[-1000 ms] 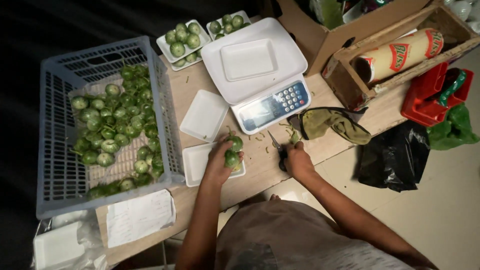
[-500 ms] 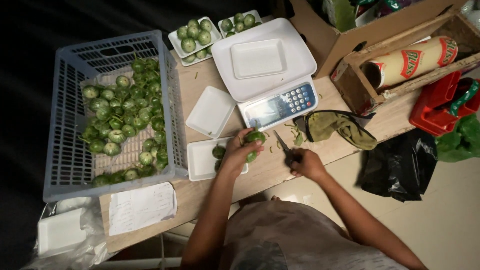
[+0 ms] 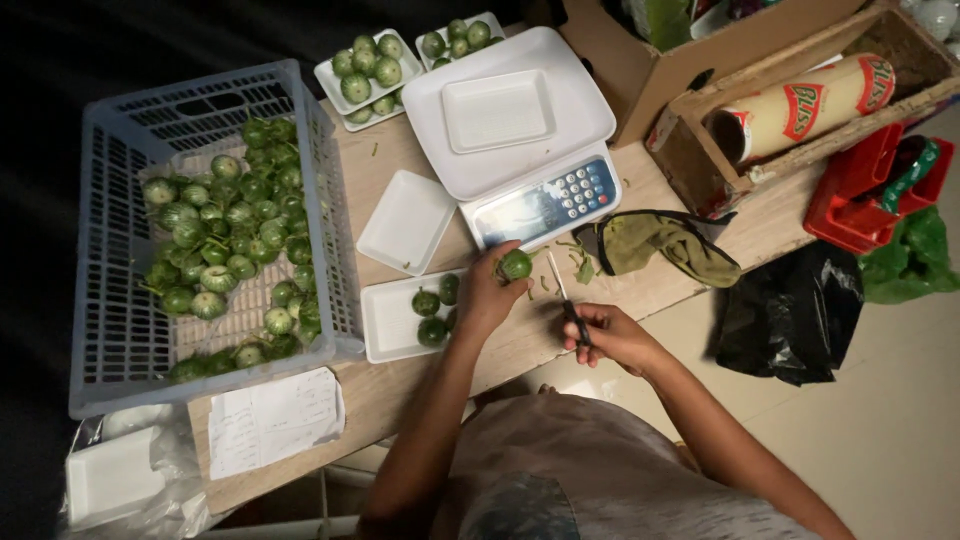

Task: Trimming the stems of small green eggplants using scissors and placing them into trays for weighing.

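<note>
My left hand (image 3: 487, 295) holds a small round green eggplant (image 3: 516, 265) just in front of the weighing scale (image 3: 515, 135). My right hand (image 3: 610, 335) grips a pair of scissors (image 3: 562, 290) whose blades point up toward the eggplant, a short gap apart. Under my left hand lies a white foam tray (image 3: 385, 320) with three green eggplants (image 3: 432, 315) in it. Green stem trimmings (image 3: 580, 268) lie on the wooden table (image 3: 400, 400) near the scissors.
A grey plastic crate (image 3: 120, 330) at left holds several green eggplants. Empty foam trays lie beside the scale (image 3: 408, 220) and on it (image 3: 498, 110); two filled trays (image 3: 365, 75) sit behind. An olive cloth (image 3: 660, 245), a boxed film roll (image 3: 800, 105), a black bag (image 3: 790, 310) and paper (image 3: 275, 420) surround.
My left hand lifted an eggplant from the foam tray and carried it right, up to the scale's front. My right hand with the scissors shifted slightly beneath it.
</note>
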